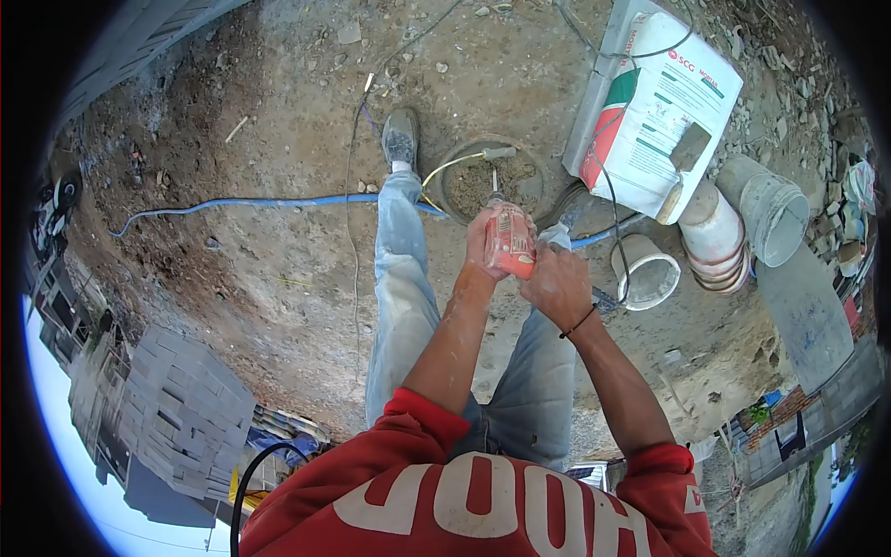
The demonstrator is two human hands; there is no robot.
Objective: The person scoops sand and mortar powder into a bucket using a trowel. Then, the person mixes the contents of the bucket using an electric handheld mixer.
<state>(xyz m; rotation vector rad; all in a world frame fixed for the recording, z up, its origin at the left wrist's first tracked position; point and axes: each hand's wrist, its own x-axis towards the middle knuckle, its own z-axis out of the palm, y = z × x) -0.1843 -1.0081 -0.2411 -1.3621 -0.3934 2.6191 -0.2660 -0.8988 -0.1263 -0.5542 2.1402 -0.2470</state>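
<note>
A red power drill (511, 243) with pale lettering is held out in front of my legs, dusty on its casing. My left hand (479, 243) wraps round the side of its body, and my right hand (558, 283) is closed round its rear end. From the drill's front a metal shaft (495, 176) points toward a round bucket (445, 190) on the ground. Grainy grey-brown mortar (515, 176) lies in the bucket. The bucket's handle (455, 162) loops over the rim. Whether the shaft's end is in the mortar, I cannot tell.
A mortar bag (650, 111) lies at the right with a trowel (689, 148) on it. Near it are a white bucket (647, 274), stacked buckets (713, 237) and a clear pail (780, 223). A blue hose (278, 200) and a thin black cable (353, 139) cross the dirt.
</note>
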